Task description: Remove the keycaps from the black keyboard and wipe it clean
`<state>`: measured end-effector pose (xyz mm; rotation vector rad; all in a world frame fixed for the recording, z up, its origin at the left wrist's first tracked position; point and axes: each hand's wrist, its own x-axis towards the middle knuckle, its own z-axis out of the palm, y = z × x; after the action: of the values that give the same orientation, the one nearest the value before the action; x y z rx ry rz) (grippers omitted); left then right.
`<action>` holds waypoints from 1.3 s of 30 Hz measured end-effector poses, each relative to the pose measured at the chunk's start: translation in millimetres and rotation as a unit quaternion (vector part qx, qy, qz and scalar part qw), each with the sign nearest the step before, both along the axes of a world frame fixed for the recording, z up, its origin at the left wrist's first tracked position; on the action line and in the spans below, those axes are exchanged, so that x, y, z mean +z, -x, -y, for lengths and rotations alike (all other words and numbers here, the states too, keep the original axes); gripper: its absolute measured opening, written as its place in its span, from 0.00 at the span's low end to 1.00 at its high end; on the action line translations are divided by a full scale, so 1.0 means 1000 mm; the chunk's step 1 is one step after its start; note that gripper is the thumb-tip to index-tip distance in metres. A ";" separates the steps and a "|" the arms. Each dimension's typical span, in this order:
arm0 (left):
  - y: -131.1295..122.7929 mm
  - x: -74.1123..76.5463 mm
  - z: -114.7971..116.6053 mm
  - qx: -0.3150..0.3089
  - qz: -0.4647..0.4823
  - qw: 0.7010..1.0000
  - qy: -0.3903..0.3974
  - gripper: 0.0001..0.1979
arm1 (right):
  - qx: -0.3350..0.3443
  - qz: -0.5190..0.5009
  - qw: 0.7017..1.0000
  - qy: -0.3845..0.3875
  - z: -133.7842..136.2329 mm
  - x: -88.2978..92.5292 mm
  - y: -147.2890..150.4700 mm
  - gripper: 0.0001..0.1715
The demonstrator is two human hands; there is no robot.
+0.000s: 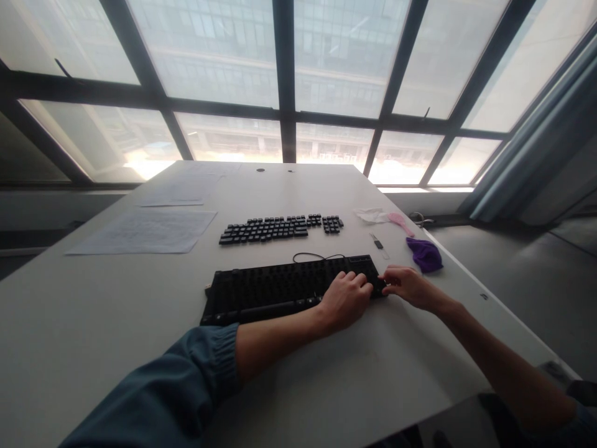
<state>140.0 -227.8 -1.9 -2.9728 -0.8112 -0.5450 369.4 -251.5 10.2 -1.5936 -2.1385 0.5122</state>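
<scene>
A black keyboard (265,286) lies on the white table, much of its key field dark and apparently without caps. Over its right part my left hand (346,297) is closed, fingers curled down onto the keyboard; the fingertips are partly hidden. At the keyboard's right end my right hand (407,286) is closed in a pinch, thumb and index finger close to the corner. Whatever sits between those fingers is too small to make out. Behind the keyboard, loose black keycaps (263,231) are laid out in rows, with a smaller group of keycaps (332,224) to their right.
Paper sheets (144,231) lie on the left of the white table (116,330). To the right are a purple cloth (424,255), a pink item (399,221), a crumpled white wrapper (372,214) and a small wire-tipped tool (377,242). A thin cable (310,254) loops behind the keyboard.
</scene>
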 end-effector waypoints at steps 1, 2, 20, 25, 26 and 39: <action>0.000 0.000 0.000 0.000 -0.003 1.000 0.002 0.08 | -0.002 -0.004 1.000 0.000 0.000 -0.002 -0.001 0.07; 0.000 0.000 0.000 0.000 -0.006 1.000 0.003 0.08 | -0.002 -0.007 1.000 0.000 0.001 -0.004 -0.002 0.07; -0.001 0.003 0.001 0.008 -0.009 1.000 0.013 0.09 | -0.003 0.030 0.996 -0.087 0.026 -0.018 -0.006 0.13; 0.013 0.030 -0.001 0.017 0.017 0.999 0.026 0.10 | -0.035 -0.007 0.992 -0.124 0.012 0.001 0.001 0.15; 0.018 0.038 -0.007 0.023 0.023 0.999 0.031 0.10 | -0.041 -0.011 0.991 -0.129 0.005 0.007 0.002 0.15; 0.033 0.051 -0.169 0.195 -0.005 0.979 0.056 0.09 | -0.043 0.082 0.988 -0.126 -0.162 0.010 0.044 0.08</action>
<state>106.6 -58.7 49.0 -2.7896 -1.4208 -0.4756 325.7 -89.6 20.5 -1.6232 -2.1398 0.0799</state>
